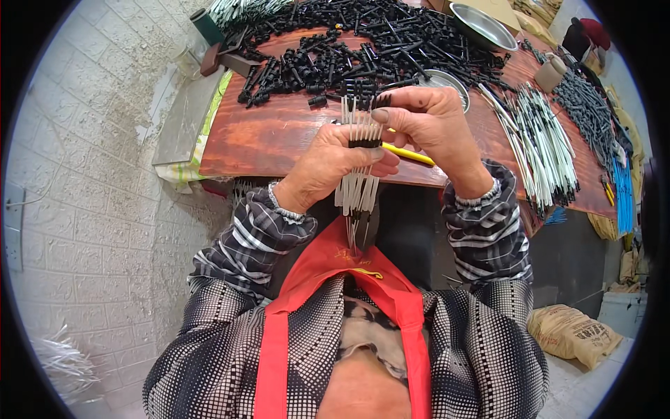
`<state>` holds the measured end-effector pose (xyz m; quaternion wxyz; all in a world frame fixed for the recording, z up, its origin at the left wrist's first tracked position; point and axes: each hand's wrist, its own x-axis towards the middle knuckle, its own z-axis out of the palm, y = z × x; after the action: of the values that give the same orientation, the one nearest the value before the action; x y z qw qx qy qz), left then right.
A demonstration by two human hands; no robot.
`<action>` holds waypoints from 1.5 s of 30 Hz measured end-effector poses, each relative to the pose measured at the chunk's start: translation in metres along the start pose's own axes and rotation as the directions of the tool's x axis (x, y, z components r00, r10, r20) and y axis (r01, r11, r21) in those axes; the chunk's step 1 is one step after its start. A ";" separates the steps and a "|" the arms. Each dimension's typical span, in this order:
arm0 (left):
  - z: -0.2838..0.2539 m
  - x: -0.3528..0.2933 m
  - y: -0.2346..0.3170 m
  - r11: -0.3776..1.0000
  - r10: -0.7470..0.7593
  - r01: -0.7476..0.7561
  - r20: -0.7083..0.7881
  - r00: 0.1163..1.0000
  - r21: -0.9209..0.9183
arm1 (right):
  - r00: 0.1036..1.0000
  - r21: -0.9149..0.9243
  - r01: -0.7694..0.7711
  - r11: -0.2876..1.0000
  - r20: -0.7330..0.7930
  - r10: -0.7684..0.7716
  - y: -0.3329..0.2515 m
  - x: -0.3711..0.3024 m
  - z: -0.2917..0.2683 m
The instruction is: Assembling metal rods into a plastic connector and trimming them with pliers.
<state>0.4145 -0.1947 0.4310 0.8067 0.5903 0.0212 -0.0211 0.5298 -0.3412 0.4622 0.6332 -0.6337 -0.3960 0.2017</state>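
Note:
My left hand [317, 164] is closed around a bundle of thin white rods [358, 192] with black bands and black ends, held upright over the table's near edge. Their lower ends hang in front of my red apron [328, 255]. Up at the top of the bundle, my right hand [440, 126] pinches a small row of black tips [383, 100] between thumb and forefinger. Whether those tips belong to the same rods cannot be made out. Just behind the hands, a yellow stick-like tool [408, 153] lies on the table, partly covered by my fingers.
Black plastic fittings [300, 70] are heaped across the back of the reddish wooden table [244, 140]. White rods with black ends [541, 146] lie at right, beside grey pieces [593, 105] and blue rods [622, 188]. A metal bowl [483, 26] stands at the back. A sack [574, 335] rests on the floor.

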 end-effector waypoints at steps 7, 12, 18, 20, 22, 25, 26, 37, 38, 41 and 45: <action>-0.004 0.003 0.000 1.000 -0.019 0.019 0.017 1.000 0.010 | 0.999 -0.004 0.049 0.999 -0.011 -0.049 0.000 0.003 0.004; -0.005 0.004 0.005 0.997 -0.026 0.025 0.026 0.999 0.066 | 0.998 -0.103 0.029 0.994 0.064 -0.022 -0.004 0.010 -0.001; -0.005 0.005 0.004 0.995 -0.031 0.028 0.029 0.999 0.101 | 0.996 -0.126 0.011 0.992 0.094 0.001 -0.005 0.012 0.000; -0.003 0.006 0.004 0.995 -0.022 0.018 0.037 0.999 0.096 | 0.997 -0.078 -0.011 0.997 0.075 0.017 -0.007 0.011 0.003; -0.002 0.005 0.006 0.995 -0.014 0.010 0.039 0.999 0.097 | 0.997 -0.054 -0.018 0.998 0.067 0.021 -0.007 0.011 0.005; -0.001 0.004 0.009 0.990 -0.037 0.032 0.038 0.999 0.138 | 0.997 -0.041 0.074 0.996 0.031 -0.072 -0.001 0.011 0.009; -0.002 0.004 0.009 0.990 -0.037 0.031 0.039 0.999 0.139 | 0.997 -0.041 0.075 0.996 0.030 -0.073 -0.001 0.012 0.009; -0.003 0.005 0.003 1.000 0.020 -0.021 0.039 0.999 0.019 | 0.976 -0.154 0.215 0.964 0.055 -0.209 -0.003 0.018 0.008; -0.003 0.005 0.003 1.000 0.020 -0.021 0.040 0.999 0.019 | 0.976 -0.154 0.215 0.964 0.054 -0.210 -0.003 0.019 0.007; -0.004 0.006 0.003 1.000 0.011 -0.012 0.047 0.999 0.018 | 0.969 -0.154 0.243 0.958 0.074 -0.234 -0.003 0.019 0.007; -0.004 0.006 0.005 0.999 -0.024 0.022 0.035 0.999 0.044 | 0.939 -0.167 0.343 0.924 0.020 -0.344 0.001 0.019 0.011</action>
<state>0.4211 -0.1898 0.4343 0.7937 0.6068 0.0134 -0.0413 0.5335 -0.3194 0.4647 0.6049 -0.6066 -0.5135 0.0506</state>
